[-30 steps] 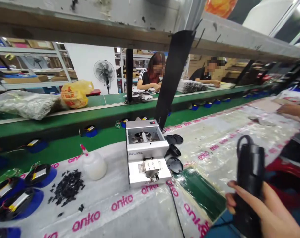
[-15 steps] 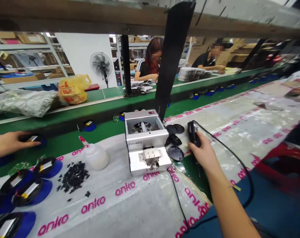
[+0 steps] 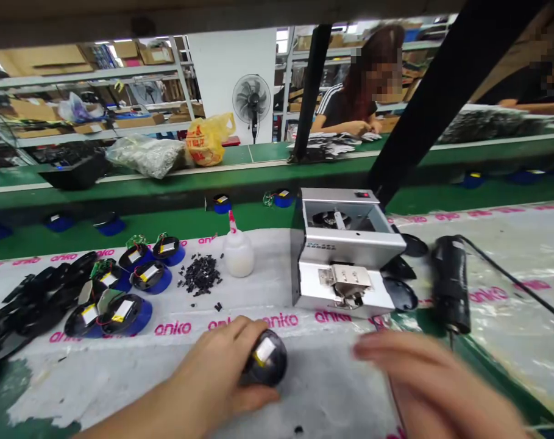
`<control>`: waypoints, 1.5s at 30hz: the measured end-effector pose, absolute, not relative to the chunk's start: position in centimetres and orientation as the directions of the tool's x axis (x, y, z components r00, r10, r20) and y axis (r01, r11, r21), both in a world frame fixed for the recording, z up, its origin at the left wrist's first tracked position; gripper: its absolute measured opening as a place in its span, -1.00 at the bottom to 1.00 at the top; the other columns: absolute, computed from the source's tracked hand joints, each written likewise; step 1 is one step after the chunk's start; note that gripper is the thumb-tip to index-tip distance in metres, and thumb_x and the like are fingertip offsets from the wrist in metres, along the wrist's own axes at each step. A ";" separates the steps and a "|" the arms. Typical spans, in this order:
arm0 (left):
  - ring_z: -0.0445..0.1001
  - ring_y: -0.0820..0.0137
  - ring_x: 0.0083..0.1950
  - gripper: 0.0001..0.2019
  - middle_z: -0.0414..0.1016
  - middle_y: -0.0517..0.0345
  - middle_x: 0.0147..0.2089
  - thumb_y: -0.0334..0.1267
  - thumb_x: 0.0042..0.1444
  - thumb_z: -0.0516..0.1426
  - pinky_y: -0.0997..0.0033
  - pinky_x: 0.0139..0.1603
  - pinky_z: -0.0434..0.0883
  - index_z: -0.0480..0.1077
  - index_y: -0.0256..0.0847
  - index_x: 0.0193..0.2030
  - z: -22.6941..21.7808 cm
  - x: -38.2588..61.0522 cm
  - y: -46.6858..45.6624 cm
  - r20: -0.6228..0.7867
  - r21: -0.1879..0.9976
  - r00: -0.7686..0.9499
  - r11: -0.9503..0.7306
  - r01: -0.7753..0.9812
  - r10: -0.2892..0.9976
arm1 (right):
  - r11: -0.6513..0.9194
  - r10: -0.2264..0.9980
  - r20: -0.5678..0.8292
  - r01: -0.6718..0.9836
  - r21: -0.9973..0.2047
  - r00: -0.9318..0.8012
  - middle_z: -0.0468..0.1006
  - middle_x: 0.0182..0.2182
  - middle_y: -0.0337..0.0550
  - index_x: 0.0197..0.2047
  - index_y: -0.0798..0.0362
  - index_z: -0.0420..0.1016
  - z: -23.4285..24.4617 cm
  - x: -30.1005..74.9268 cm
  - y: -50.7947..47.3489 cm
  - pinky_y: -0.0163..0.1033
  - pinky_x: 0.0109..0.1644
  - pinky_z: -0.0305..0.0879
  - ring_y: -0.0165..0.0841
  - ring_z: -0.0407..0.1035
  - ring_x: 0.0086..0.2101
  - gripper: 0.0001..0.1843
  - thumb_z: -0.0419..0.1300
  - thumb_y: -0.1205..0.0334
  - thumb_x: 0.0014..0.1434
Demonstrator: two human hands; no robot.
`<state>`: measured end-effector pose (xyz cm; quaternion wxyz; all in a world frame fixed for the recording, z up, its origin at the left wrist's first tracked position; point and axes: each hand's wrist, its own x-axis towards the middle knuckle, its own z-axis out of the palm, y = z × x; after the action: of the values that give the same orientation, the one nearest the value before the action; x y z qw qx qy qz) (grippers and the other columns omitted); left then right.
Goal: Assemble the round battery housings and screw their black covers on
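My left hand (image 3: pixel 217 378) is wrapped round a round black part with a small silver battery on it (image 3: pixel 266 358), held low over the plastic-covered table. Just right of it, my right hand (image 3: pixel 423 381) is smeared by motion, its fingers pointing left toward the part with nothing seen in them. A black electric screwdriver (image 3: pixel 450 283) with its cable lies on the table beyond the right hand. Straight ahead, a silver screw feeder box (image 3: pixel 345 256) stands with black round covers (image 3: pixel 402 292) beside it.
Several blue-and-black parts with batteries (image 3: pixel 130 286) lie at left, next to a pile of small black pieces (image 3: pixel 201 274) and a white squeeze bottle (image 3: pixel 237 251). A green conveyor (image 3: pixel 167 213) runs behind. A person (image 3: pixel 354 91) works at the far bench.
My right hand let go of the screwdriver, which now lies on the table, and drew back. My left hand came in from the left holding a round black part. The view shifted left.
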<state>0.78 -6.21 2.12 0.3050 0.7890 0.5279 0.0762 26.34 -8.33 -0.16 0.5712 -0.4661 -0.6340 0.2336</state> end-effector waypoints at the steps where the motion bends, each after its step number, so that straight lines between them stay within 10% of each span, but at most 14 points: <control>1: 0.54 -0.01 0.08 -0.21 0.51 -0.15 0.16 0.02 -0.10 0.40 0.02 0.10 0.50 0.34 -0.17 0.28 1.6 1.2 -6.2 -0.195 0.559 0.423 -0.255 0.789 0.885 | 0.549 0.823 0.565 0.346 -0.761 -0.064 0.57 -0.11 -0.08 -0.13 -0.14 0.61 0.1 24.7 -8.3 -0.19 -0.13 0.53 -0.16 0.52 -0.11 -0.74 0.17 0.35 0.21; 6: 0.59 0.11 -0.03 -0.69 0.61 -0.06 -0.07 -0.09 0.32 0.05 0.12 0.03 0.52 0.55 -0.20 -0.07 2.7 -4.4 -4.8 -0.083 0.433 0.300 -0.237 0.870 0.950 | 0.682 0.732 0.604 0.327 -0.654 -0.317 0.56 -0.16 -0.05 -0.08 0.01 0.52 0.7 19.0 -6.6 -0.24 -0.13 0.53 -0.28 0.50 -0.17 -0.66 0.04 0.50 0.21; 12: 0.63 0.15 -0.08 -0.65 0.58 -0.07 -0.04 -0.25 0.32 -0.05 0.20 -0.04 0.56 0.56 -0.24 -0.04 -0.6 -9.5 -4.7 0.097 0.241 0.177 -0.196 0.951 0.979 | 0.768 0.640 0.462 0.516 -0.379 -0.614 0.54 -0.02 0.04 -0.05 0.10 0.53 -1.2 15.2 -6.2 0.25 0.08 0.42 0.11 0.32 0.09 -0.75 0.23 0.39 0.19; 20: 0.57 0.21 -0.16 -0.65 0.55 -0.02 -0.17 -0.36 0.32 -0.08 0.22 -0.07 0.53 0.55 -0.20 -0.26 -1.6 -9.1 -3.5 0.064 0.290 0.286 -0.293 0.911 0.956 | 0.298 0.930 0.174 0.389 -0.872 -0.323 0.45 -0.33 -0.16 -0.29 -0.03 0.60 0.7 17.6 -5.2 -0.25 -0.26 0.39 -0.32 0.41 -0.32 -0.76 0.13 0.18 0.34; 28: 0.56 0.23 -0.12 -0.69 0.57 0.00 -0.13 -0.32 0.31 -0.06 0.25 -0.08 0.49 0.52 -0.18 -0.22 0.0 -9.3 -2.9 0.026 0.452 0.352 -0.325 0.831 0.936 | -0.240 0.960 -0.249 0.077 -0.968 -0.132 0.47 -0.49 -0.24 0.01 -0.03 0.57 0.7 18.1 -6.6 -0.33 -0.44 0.31 -0.38 0.35 -0.50 -0.59 0.27 -0.09 0.21; 34: 0.57 0.41 -0.24 -0.89 0.63 0.21 -0.30 -0.30 0.21 0.18 0.44 -0.18 0.48 0.55 -0.17 -0.29 2.0 -5.8 -2.5 -0.151 0.963 0.345 0.059 0.263 0.926 | -0.151 0.978 -0.174 0.188 -0.971 -0.112 0.47 -0.48 -0.20 0.06 -0.06 0.59 0.4 17.5 -7.0 -0.33 -0.50 0.31 -0.38 0.31 -0.55 -0.55 0.23 -0.13 0.23; 39: 0.56 0.49 -0.45 -0.76 0.64 0.19 -0.47 -0.27 -0.13 0.47 0.61 -0.43 0.43 0.53 -0.24 -0.38 -0.6 -5.0 -1.8 -0.190 0.901 0.346 0.304 -0.311 0.919 | 0.026 0.992 -0.012 0.304 -0.952 -0.123 0.55 -0.36 -0.18 0.08 -0.11 0.54 -0.4 17.5 -7.6 -0.33 -0.34 0.40 -0.34 0.44 -0.40 -0.65 0.19 -0.02 0.30; 45: 0.55 0.50 -0.45 -0.74 0.64 0.14 -0.49 -0.09 -0.09 0.45 0.62 -0.41 0.44 0.65 -0.24 -0.37 -1.8 -4.4 -2.5 -0.210 0.854 0.391 0.363 -0.374 0.896 | 0.292 0.950 0.218 0.390 -0.873 -0.222 0.59 -0.30 -0.37 -0.01 -0.25 0.51 -0.2 17.0 -7.4 -0.43 -0.27 0.41 -0.46 0.44 -0.40 -0.81 0.20 0.18 0.32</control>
<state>-4.43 -2.49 -1.80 0.7468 0.3714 0.3517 0.4250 17.01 -7.40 -0.22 0.3983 -0.4799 -0.6981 0.3518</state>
